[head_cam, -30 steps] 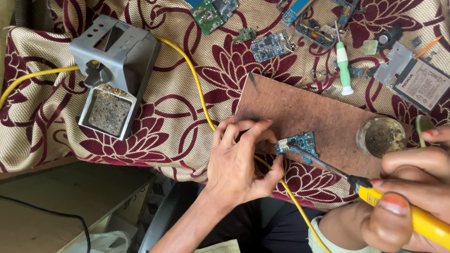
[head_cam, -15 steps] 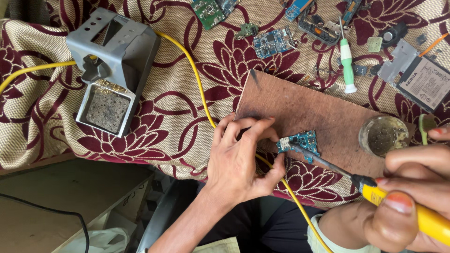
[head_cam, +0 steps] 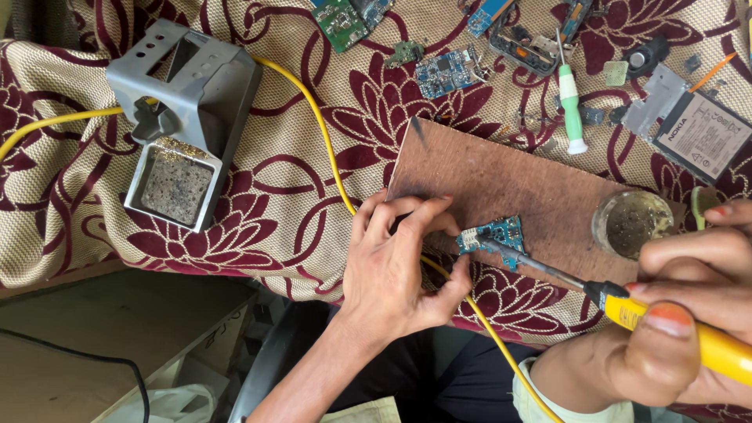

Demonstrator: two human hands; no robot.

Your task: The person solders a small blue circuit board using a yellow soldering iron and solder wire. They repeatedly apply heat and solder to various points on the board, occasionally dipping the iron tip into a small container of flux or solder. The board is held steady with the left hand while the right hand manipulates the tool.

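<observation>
A small blue circuit board lies at the near edge of a brown wooden board. My left hand rests beside it on the left, fingers curled and pinched; what they pinch is hidden. My right hand grips a yellow-handled soldering iron, whose dark tip touches the blue circuit board. The iron's yellow cable runs under my left hand and across the cloth.
A grey soldering stand with a sponge tray sits at the left on the maroon flowered cloth. A round flux tin stands by the wooden board. Several circuit boards, a green-white screwdriver and a battery lie behind.
The view has shifted slightly; the iron's tip stays on the blue circuit board and both hands hold nearly the same places.
</observation>
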